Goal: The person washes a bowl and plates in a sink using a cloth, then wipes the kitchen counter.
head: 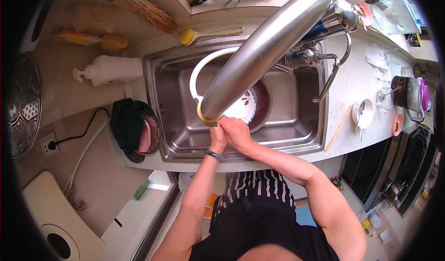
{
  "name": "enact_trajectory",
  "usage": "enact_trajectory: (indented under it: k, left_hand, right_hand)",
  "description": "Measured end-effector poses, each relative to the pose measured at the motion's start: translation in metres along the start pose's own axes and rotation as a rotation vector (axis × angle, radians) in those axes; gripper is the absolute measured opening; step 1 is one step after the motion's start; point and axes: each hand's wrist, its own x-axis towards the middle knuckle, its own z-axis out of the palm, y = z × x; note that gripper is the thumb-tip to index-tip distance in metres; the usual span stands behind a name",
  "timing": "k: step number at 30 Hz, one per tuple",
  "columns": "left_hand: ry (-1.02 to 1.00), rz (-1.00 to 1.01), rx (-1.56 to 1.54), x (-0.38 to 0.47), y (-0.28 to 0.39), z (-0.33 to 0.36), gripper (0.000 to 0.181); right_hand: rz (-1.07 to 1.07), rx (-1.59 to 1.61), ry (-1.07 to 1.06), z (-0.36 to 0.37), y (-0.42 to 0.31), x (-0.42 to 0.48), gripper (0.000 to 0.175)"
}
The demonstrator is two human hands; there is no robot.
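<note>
My left hand (217, 135) and my right hand (237, 132) meet over the stainless steel sink (285, 121), just below the end of a thick metal faucet spout (257, 62). The spout covers part of the view, and the fingers of my left hand are mostly hidden, so whether it grips anything does not show. My right hand is bent beside it, its fingertips hidden too. Close by, a white patterned plate (243, 109) lies in a round metal basin (265, 104) in the sink. A white hose (196, 74) curves to the spout's end, where a yellowish collar (201, 113) sits.
Left of the sink stand a white pump bottle (118, 70) and a colander (154, 135) with a pink item. A yellow-bristled brush (212, 33) lies behind the sink. On the right counter are chopsticks (339, 128), a white bowl (364, 113) with a spoon, and a glass (384, 102).
</note>
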Motion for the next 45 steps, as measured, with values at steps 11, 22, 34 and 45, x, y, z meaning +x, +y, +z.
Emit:
enact_trajectory:
  k: [11,22,34,45]
  left_hand:
    - [-0.126,0.019,0.095,-0.002,0.016,0.003,0.039]
    - [-0.074,-0.144,0.288,-0.013,0.024,0.011,0.046]
    - [0.05,-0.162,0.18,-0.009,0.024,0.025,0.068]
    - [0.163,-0.074,0.291,0.005,0.058,-0.012,0.063]
  right_hand:
    - [-0.205,-0.126,-0.2,-0.041,0.037,-0.007,0.04]
    - [-0.172,-0.457,-0.368,-0.046,0.098,0.021,0.036]
    - [0.97,1.941,0.421,-0.002,0.083,0.003,0.053]
    - [0.561,-0.261,-0.25,-0.002,0.145,-0.005,0.028]
